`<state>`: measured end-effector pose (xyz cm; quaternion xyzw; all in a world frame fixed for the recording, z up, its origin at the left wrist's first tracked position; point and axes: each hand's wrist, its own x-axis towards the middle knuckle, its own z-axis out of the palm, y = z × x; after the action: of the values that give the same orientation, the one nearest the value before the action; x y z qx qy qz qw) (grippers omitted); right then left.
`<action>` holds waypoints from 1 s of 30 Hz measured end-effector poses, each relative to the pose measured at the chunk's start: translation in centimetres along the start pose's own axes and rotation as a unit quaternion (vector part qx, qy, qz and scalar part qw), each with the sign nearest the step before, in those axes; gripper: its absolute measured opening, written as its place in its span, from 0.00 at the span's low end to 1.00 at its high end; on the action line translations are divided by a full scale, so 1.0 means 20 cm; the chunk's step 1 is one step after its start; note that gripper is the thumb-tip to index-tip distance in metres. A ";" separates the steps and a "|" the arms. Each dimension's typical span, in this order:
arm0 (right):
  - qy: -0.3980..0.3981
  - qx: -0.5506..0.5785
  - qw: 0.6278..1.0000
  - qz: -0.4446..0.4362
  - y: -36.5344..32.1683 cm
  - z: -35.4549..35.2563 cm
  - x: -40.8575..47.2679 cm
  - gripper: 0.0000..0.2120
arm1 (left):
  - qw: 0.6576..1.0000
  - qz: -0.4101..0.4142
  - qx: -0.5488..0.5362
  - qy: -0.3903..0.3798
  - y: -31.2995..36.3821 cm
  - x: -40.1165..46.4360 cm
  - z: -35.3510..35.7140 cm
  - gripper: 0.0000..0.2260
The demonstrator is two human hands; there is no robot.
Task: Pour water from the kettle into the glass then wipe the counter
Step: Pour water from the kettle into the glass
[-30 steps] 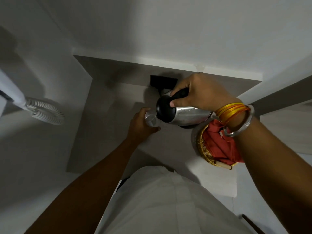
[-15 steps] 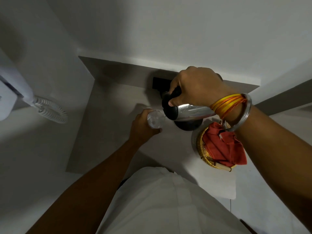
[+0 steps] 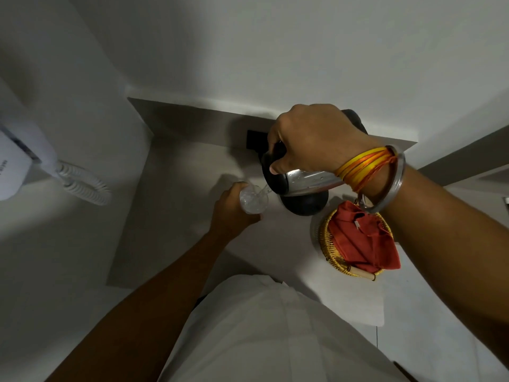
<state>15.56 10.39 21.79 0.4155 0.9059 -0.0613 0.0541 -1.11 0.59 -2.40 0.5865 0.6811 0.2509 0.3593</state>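
My right hand [image 3: 311, 139] grips the black handle of a steel kettle [image 3: 305, 181], which is tilted to the left above its black base [image 3: 304, 204]. A thin stream of water runs from the spout into a clear glass [image 3: 252, 199]. My left hand [image 3: 230, 213] is wrapped around the glass, holding it on the grey counter [image 3: 176, 205] just left of the kettle. A red cloth [image 3: 360, 238] lies bunched in a woven basket [image 3: 329, 250] to the right of the kettle's base.
White walls close the counter in at the back and left. A white wall phone [image 3: 16, 161] with a coiled cord [image 3: 82, 186] hangs at the far left. A black plug [image 3: 256, 139] sits at the back wall behind the kettle. My white shirt fills the bottom.
The kettle has tilted further toward the glass and water now pours into it. My left hand has stayed on the glass.
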 end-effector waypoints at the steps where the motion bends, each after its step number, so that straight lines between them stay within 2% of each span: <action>1: -0.001 -0.005 1.000 -0.002 -0.01 -0.01 0.00 0.17 | 1.000 0.004 -0.001 0.002 0.00 0.00 0.00 0.34; 20: -0.040 -0.062 0.997 -0.030 -0.08 -0.11 0.02 0.17 | 1.000 0.021 -0.001 0.016 0.02 -0.01 0.00 0.32; 30: -0.041 -0.081 0.995 -0.041 -0.10 -0.13 0.02 0.18 | 1.000 0.004 0.013 0.005 0.03 0.00 0.00 0.32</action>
<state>13.61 9.89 24.39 0.3690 0.9213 -0.0070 0.1222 -0.72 0.65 -1.95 0.5928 0.6836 0.2463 0.3474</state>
